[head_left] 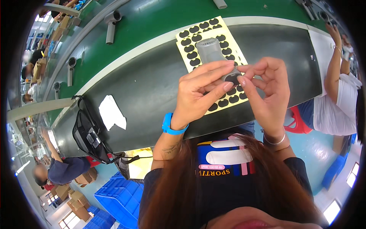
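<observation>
My left hand [202,86] is wrapped round a grey hair dryer [209,52], its slotted round end pointing away from me. Much of its body is hidden behind my fingers. A black oval sticker [232,78] sits at the near end of the dryer, between my two hands. My right hand [267,86] pinches at the edge of this sticker with thumb and forefinger, the other fingers curled. Under the dryer lie yellow sheets [189,65] carrying rows of black stickers.
The dark table [148,91] holds a white paper [112,112] and a black bag [89,131] at left. Beyond it a green conveyor belt [143,23] carries more grey dryers [111,28]. Blue crates [120,198] stand below left. Co-workers sit at left and right.
</observation>
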`<state>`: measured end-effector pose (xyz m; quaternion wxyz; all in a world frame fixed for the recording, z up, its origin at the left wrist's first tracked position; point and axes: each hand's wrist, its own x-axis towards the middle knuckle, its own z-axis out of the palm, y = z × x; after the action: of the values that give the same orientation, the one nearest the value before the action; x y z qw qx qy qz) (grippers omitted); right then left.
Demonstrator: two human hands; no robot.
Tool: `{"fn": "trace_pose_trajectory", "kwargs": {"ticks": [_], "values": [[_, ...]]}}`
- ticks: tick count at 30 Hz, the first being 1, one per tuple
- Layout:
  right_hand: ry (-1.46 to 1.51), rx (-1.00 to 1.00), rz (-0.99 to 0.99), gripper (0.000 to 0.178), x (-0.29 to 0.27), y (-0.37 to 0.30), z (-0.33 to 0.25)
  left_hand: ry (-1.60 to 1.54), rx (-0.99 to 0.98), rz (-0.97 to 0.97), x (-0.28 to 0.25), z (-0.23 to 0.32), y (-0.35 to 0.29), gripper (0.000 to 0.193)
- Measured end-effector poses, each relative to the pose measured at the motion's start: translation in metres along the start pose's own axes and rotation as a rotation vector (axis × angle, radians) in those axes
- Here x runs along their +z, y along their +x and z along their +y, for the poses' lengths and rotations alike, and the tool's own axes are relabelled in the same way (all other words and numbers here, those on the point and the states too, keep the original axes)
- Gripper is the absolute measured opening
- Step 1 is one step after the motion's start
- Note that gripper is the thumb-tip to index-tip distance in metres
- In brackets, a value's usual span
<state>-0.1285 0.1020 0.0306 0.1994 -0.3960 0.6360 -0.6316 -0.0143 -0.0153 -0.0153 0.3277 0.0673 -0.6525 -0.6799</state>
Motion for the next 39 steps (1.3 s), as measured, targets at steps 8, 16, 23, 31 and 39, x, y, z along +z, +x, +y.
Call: {"fn": "trace_pose_trajectory", "kwargs": {"ticks": [8,16,23,31,39], "values": [[-0.140,-0.127,0.050,0.027,-0.003,0.000,0.004,0.002,-0.020,-0.046,0.001,0.001,0.000,0.030],[-0.198,0.026,-0.245,0.042,-0.005,0.038,0.032,-0.117,-0.068,0.013,-0.015,0.010,0.002,0.027],[-0.262,-0.132,-0.541,0.046,0.032,0.055,0.046,0.038,-0.139,-0.148,-0.035,0.023,0.012,0.021],[-0.271,-0.309,-0.654,0.033,0.045,0.075,0.038,0.240,0.115,-0.060,-0.038,0.027,0.024,0.011],[-0.372,-0.488,-0.575,0.026,0.036,0.116,0.034,0.240,0.123,-0.274,-0.049,0.022,0.053,0.015]]}}
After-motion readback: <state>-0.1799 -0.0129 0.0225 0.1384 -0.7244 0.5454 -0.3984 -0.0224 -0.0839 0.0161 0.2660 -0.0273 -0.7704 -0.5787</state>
